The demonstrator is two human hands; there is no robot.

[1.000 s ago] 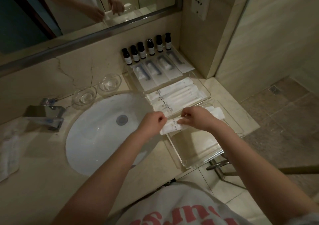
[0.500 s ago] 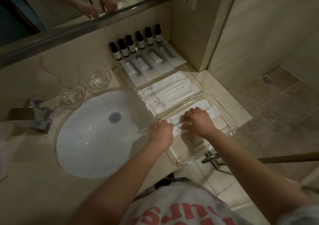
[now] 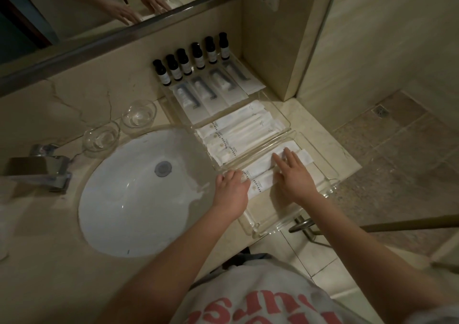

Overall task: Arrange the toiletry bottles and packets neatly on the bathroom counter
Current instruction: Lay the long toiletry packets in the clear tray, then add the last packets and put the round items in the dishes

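Two long white packets lie side by side in the near clear acrylic tray. My right hand lies flat on them with straight, spread fingers. My left hand touches the packets' left ends at the tray's left edge, fingers bent. Behind, a second clear tray holds several more white packets. Further back lie several flat packets with small tubes, and a row of several dark bottles stands against the wall.
A white sink basin sits left of the trays, with a metal tap at its left. Two clear glass bowls stand behind the basin. A mirror runs above; the counter edge drops to a tiled floor on the right.
The packet I held above the near tray now lies in it beside another. My right hand has flattened on the packets; my left has come down to their left ends.
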